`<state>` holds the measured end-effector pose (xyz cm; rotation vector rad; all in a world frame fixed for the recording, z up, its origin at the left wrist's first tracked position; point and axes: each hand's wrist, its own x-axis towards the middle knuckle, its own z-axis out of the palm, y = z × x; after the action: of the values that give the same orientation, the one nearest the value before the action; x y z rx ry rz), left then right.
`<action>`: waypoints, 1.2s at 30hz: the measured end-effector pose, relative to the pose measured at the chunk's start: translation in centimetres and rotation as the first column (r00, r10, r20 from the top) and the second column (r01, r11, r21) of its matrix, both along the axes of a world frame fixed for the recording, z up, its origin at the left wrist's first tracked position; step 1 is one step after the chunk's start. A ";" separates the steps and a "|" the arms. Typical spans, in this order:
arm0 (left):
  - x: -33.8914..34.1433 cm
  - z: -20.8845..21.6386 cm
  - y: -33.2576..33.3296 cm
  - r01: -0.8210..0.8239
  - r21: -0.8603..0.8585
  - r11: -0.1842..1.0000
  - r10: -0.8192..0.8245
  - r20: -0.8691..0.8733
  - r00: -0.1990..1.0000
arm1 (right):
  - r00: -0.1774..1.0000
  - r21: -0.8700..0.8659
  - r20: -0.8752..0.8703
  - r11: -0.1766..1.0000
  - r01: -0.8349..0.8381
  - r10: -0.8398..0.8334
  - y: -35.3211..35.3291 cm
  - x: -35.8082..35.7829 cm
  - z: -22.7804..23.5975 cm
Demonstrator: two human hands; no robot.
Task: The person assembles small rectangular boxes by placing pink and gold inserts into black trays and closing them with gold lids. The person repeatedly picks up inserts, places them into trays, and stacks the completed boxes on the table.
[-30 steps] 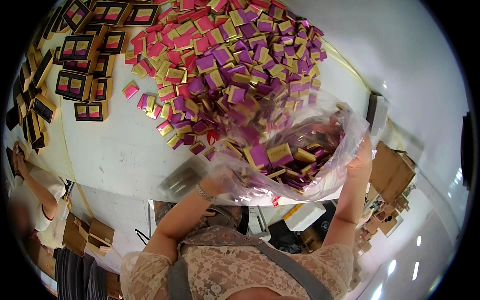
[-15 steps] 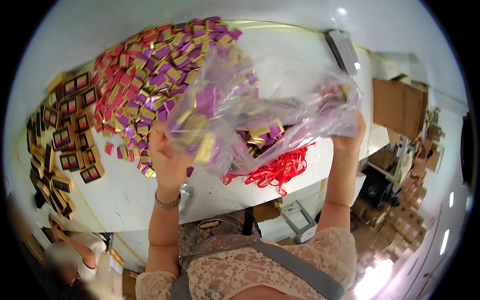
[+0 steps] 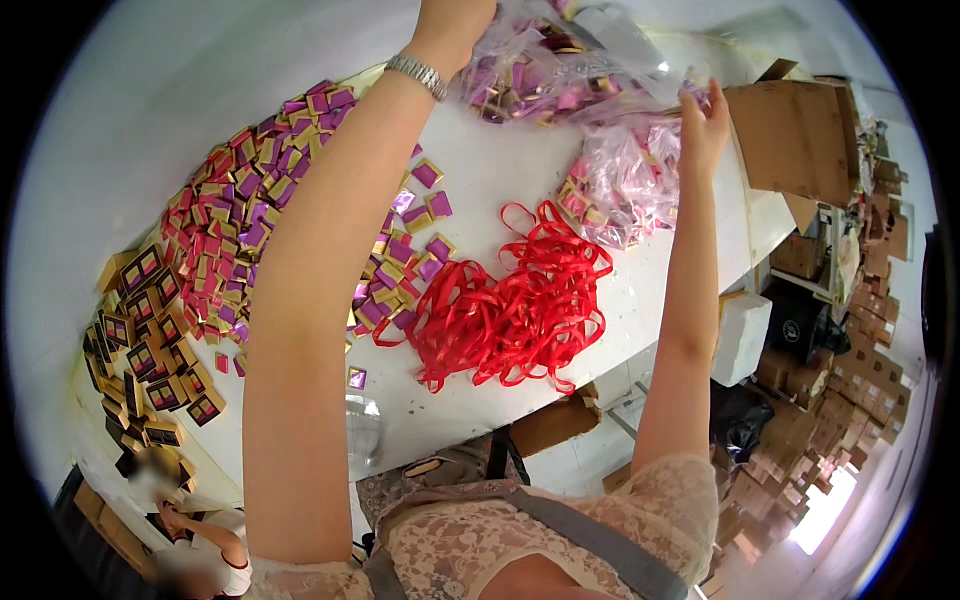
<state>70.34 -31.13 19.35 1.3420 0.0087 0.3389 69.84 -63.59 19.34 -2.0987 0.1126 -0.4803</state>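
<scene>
Both my arms reach to the far side of the white table. My left hand, partly cut off by the upper edge, is closed on one side of a clear plastic bag. Small gold-backed purple and pink rectangular pieces show inside the bag. My right hand pinches the bag's other end between thumb and fingers. Just below it lies a second clear bag of similar pink pieces. A tangled heap of red ribbon loops sits between my forearms.
A large pile of loose purple, red and gold pieces spreads across the left. Beyond it stand several black-and-gold boxes. A clear plastic container rests by the near edge. One cardboard box is at right; another person is at lower left.
Both hands have moved the bag away from me to the far side, the left hand also rightward. The ribbon heap and the second bag are now uncovered.
</scene>
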 end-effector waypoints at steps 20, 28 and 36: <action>-42.3 11.5 9.2 -0.264 0.304 0.916 0.226 0.152 0.962 | 0.904 -0.753 -0.154 0.640 0.155 -0.400 -0.5 3.7 -20.8; -57.1 5.5 14.1 -0.075 0.570 0.818 0.034 0.082 0.996 | 0.692 -0.510 0.160 0.659 -0.553 0.704 24.0 -30.6 -10.5; -73.8 -9.7 19.0 -0.001 0.976 0.218 0.450 -0.100 0.888 | -0.356 -0.605 -0.313 -0.474 -0.640 0.881 26.6 -51.7 -15.9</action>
<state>-3.48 -12.09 9.65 2.7209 0.4010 0.3410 18.13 -37.04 3.49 -1.6124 -2.3811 0.3064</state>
